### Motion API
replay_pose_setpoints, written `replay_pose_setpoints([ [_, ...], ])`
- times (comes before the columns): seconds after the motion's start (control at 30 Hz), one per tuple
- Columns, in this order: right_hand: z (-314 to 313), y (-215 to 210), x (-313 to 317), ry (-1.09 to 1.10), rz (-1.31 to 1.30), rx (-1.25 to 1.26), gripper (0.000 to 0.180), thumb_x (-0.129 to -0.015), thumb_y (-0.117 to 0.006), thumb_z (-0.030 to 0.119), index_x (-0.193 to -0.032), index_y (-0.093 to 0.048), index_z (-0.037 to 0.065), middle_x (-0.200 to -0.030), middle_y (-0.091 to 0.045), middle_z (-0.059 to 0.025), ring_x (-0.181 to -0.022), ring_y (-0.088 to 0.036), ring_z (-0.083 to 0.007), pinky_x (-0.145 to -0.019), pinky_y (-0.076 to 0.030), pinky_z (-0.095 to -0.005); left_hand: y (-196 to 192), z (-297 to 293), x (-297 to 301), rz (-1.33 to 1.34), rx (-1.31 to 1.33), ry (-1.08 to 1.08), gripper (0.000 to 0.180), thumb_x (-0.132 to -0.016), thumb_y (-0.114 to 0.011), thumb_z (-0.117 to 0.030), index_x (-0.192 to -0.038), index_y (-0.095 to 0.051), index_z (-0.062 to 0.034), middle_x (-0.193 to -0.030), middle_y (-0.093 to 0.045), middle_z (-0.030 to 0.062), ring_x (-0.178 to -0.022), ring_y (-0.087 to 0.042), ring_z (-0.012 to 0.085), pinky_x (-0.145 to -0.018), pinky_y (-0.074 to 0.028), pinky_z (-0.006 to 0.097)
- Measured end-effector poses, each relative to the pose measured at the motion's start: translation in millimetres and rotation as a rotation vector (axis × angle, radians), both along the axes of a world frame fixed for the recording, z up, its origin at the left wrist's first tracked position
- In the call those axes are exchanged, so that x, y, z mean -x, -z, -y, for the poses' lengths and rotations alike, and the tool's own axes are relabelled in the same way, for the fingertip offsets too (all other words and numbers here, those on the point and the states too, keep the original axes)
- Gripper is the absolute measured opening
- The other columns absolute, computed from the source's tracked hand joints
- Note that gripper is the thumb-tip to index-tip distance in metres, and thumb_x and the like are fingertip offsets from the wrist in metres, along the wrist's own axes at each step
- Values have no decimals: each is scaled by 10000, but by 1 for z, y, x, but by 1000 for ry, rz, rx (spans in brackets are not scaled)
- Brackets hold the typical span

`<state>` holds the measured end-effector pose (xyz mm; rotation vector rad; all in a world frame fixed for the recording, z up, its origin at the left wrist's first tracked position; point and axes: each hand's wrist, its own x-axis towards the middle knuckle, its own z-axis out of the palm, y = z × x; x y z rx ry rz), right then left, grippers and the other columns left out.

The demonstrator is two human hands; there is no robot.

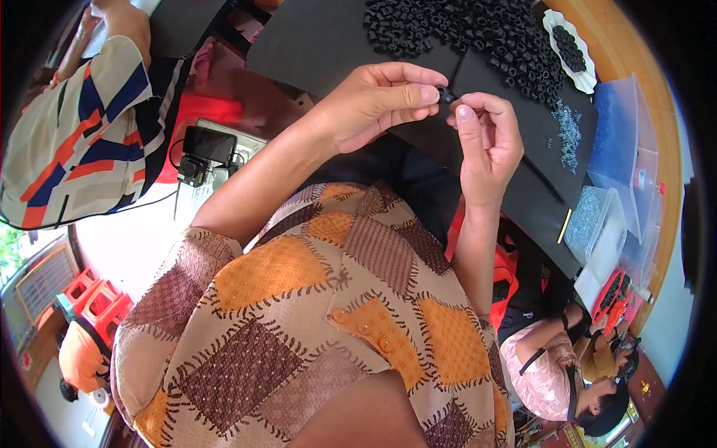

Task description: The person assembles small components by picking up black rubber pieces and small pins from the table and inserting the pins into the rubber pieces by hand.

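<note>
Between the fingertips of both hands is a small black plastic part (pixel 446 95), raised just over the near edge of the dark table. My left hand (pixel 381 101) pinches it from the left with thumb and fingers. From the right, my right hand (pixel 489 138) has its thumb and bent fingers closed at the part's other side; the fingertips hide what exactly they grip. Farther back on the table lies a big heap of similar black parts (pixel 478 33). To the right of the heap are small clear, spring-like pieces (pixel 567 138) in a loose pile.
A white scalloped dish (pixel 586 78) of black parts sits at the far right. Nearer, a clear tub (pixel 585 216) holds more small clear pieces, beside translucent bins (pixel 620 134). Another person's patterned sleeve (pixel 119 82) is at left; a phone (pixel 209 144) lies beside my left arm.
</note>
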<state>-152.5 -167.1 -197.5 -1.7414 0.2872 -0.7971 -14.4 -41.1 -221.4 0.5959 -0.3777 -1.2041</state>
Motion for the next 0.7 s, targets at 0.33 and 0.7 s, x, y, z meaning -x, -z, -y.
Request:
replay_pose_setpoints([
  [0.33,-2,-19,-2,32,-251,648,80,-868,-597,101,-907,-569,37,-763,-582,-87,-625,-588,-260,-592,-465,-361,-9,2,0,182,-75,2,262,-892,-696,-66,-1143,-658,-2,-956,-694,68,-840,-652,104,-805,-538,229],
  [0.7,-7,-6,3,41,-354,497,137,-899,-519,122,-806,-490,25,-690,-490,-157,-603,-500,-358,-569,-408,-411,-17,3,6,458,-228,-59,225,-879,-702,-56,-1096,-681,2,-920,-700,61,-823,-650,101,-785,-523,225],
])
